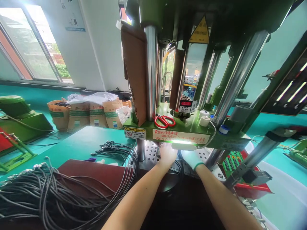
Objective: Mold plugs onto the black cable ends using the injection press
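Note:
Both my hands reach under the green platen (187, 134) of a vertical moulding machine. My left hand (167, 154) is bare and rests on the perforated metal plate (150, 152) beneath the lit gap; its fingers are hidden under the platen. My right hand (192, 158) wears a white glove with a green cuff and lies beside it, fingers also out of sight under the light bar. Black cables (178, 166) run between the two hands. Whether either hand holds anything cannot be seen.
A big bundle of black cables (48, 195) lies on the dark red mat (96, 174) at my left. Red scissors (164, 120) and tape rolls (204, 118) sit on the platen. Steel columns (151, 70) rise above. Paper sacks (79, 115) stand behind; a control panel (231, 161) is at right.

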A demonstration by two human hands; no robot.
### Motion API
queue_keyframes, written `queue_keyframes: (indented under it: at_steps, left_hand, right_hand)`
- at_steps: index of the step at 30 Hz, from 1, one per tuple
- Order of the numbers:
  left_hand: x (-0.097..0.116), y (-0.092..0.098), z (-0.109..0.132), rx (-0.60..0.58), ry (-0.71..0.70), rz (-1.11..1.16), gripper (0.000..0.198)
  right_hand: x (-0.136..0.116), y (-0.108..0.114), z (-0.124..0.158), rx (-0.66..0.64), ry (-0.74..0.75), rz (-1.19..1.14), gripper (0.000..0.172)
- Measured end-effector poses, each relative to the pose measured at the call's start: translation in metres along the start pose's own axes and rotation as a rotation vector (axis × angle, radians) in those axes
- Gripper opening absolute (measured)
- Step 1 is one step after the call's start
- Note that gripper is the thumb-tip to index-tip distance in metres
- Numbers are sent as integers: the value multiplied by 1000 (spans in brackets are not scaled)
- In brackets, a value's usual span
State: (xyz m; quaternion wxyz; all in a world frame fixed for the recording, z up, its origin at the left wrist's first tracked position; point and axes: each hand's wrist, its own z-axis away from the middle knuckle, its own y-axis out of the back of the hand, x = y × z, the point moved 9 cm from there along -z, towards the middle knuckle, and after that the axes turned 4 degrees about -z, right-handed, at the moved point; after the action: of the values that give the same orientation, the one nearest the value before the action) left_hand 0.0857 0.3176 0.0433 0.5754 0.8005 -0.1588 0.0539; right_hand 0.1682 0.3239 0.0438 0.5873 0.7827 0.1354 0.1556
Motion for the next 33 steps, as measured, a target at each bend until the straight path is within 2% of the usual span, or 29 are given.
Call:
queue_keyframes:
  at_steps: [5,10,20,26,30,33]
  left_hand:
    - [9,-10,1,-20,-37,22,29]
    - [7,-20,-4,-52,-46,41,31]
    - [2,-20,-5,-20,11,84,32]
    - [3,-10,-6,-2,10,76,32]
    - [2,3,-5,-22,-88,96,29]
    - [0,6,-2,-93,-239,122,30]
  right_hand:
    - [-3,1,3,-4,-11,13,15]
    - [-12,-6,1,-11,-13,10,23]
    - [-2,-24,-6,-73,-15,1,28]
    - [-3,-16,2,-52,13,2,24]
    - [0,-2,14,-28,69,6,26]
    - [1,5,21,-15,123,-15,28]
